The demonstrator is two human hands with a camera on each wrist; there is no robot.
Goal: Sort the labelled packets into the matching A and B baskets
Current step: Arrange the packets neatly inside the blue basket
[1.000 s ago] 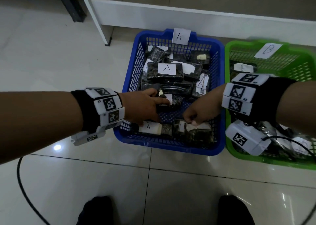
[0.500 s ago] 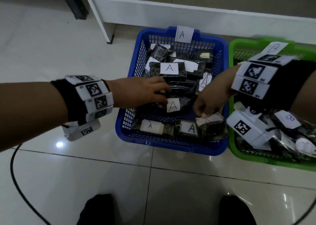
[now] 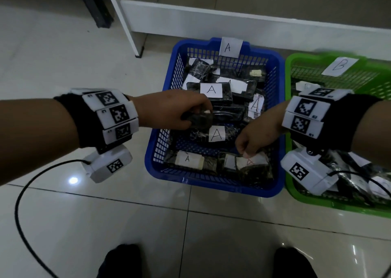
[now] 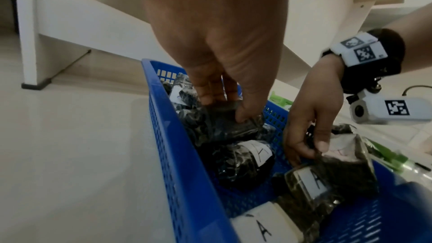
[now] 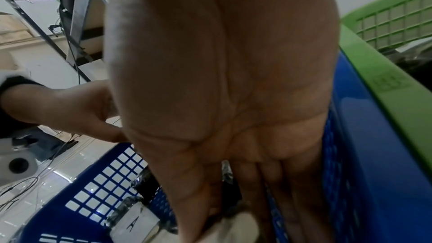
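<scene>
A glossy tiled floor (image 3: 63, 225) carries 2 plastic baskets side by side in front of a white baseboard (image 3: 232, 21): a blue basket (image 3: 213, 188) with a paper tag marked A on its far rim, and a green basket (image 3: 317, 201) to its right tagged B. The blue basket holds many dark packets with white labels, most reading A; the green one holds more packets, largely hidden behind the right wrist camera. The left hand (image 3: 169, 110) reaches over the blue basket's left wall, and its fingers and thumb are curled round a dark packet (image 3: 200, 119) held above the pile near the middle; its label is not visible. The right hand (image 3: 258, 134) reaches in from the right side, and its thumb and fingertips pinch the top edge of a labelled packet (image 3: 254, 167) at the basket's near right corner, just beside another packet (image 3: 188, 159) marked A along the near wall. The letter on the pinched packet is faint and hard to read. A black cable (image 3: 21, 193) curves across the floor at the left, and 2 dark shoes (image 3: 120, 260) show at the bottom edge.
</scene>
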